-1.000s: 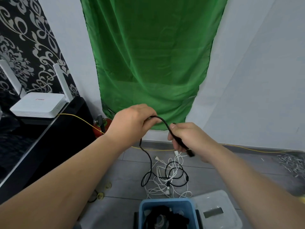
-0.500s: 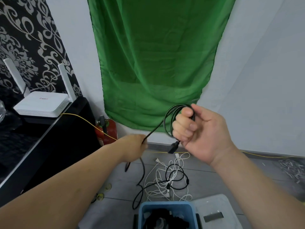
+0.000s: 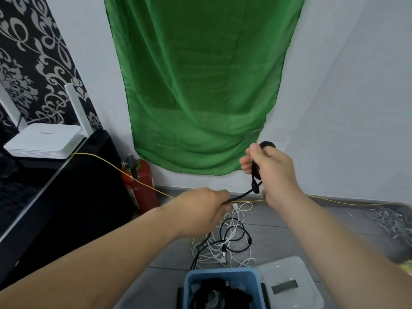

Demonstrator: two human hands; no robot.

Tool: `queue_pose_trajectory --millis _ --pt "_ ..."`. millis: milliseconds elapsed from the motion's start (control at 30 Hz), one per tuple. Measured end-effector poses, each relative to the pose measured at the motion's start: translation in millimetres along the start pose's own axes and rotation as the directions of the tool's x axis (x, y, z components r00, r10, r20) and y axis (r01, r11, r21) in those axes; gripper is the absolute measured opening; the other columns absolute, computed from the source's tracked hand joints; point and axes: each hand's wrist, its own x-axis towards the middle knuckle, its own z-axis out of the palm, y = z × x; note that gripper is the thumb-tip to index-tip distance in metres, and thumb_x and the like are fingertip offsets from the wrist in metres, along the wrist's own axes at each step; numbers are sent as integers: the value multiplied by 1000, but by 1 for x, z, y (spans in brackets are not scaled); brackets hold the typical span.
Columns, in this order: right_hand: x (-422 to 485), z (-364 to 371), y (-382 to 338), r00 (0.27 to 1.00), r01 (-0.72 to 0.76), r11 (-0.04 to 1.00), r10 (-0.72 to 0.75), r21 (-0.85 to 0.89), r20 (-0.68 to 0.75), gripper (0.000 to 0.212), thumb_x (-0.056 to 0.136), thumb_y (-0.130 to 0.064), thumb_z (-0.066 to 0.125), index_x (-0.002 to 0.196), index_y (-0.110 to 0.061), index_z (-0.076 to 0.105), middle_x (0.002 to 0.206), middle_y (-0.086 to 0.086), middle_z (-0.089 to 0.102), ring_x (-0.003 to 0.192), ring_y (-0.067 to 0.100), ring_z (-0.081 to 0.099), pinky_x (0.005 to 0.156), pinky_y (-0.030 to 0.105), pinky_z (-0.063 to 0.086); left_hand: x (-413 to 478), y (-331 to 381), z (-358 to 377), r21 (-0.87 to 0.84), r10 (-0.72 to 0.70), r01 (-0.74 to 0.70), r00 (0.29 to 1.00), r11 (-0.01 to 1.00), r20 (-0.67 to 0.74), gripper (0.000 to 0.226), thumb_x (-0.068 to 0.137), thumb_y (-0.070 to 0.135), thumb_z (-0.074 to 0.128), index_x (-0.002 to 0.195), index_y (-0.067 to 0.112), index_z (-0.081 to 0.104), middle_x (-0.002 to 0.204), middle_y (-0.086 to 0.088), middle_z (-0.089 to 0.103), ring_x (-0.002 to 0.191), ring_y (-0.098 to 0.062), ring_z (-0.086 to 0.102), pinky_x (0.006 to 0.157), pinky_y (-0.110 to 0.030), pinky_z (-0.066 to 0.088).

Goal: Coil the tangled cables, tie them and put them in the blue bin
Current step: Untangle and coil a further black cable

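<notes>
**Over the floor tangle: drawing out slack for the next loop**

Up by the hem of the green cloth (image 3: 200, 97), gripping a small coil of black cable (image 3: 254, 184) in the right hand (image 3: 274, 172), fingers curled round it. Pinching the free run in the left hand (image 3: 200, 210), lower down, line stretched straight between the two hands. Half a second back, held a wider, looser loop; now cinched small. Reads as mid-coil, not yet tied. More waiting on the floor (image 3: 312, 230): tangled cables (image 3: 234, 237), black and white, just beyond the blue bin (image 3: 223, 273).
</notes>
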Motion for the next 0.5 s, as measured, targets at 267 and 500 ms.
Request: queue_pose_trajectory --millis 267,500 --pt "-27 7 -19 857 -27 914 229 -404 461 39 106 -31 52 87 0 67 58 10 65 52 20 56 54 26 46 5 -44 -42 105 92 -50 892 993 -442 32 96 49 45 98 27 69 88 7 68 84 -20 63 69 -41 55" --pt "-44 24 -37 522 -425 890 391 -166 758 43 108 -41 38 76 -17 53 56 -3 23 49 14 19 47 26 22 1 -60 -41 198 89 25 831 980 -549 36 98 47 45 94 22 71 79 6 68 76 -25 63 67 -38 52"
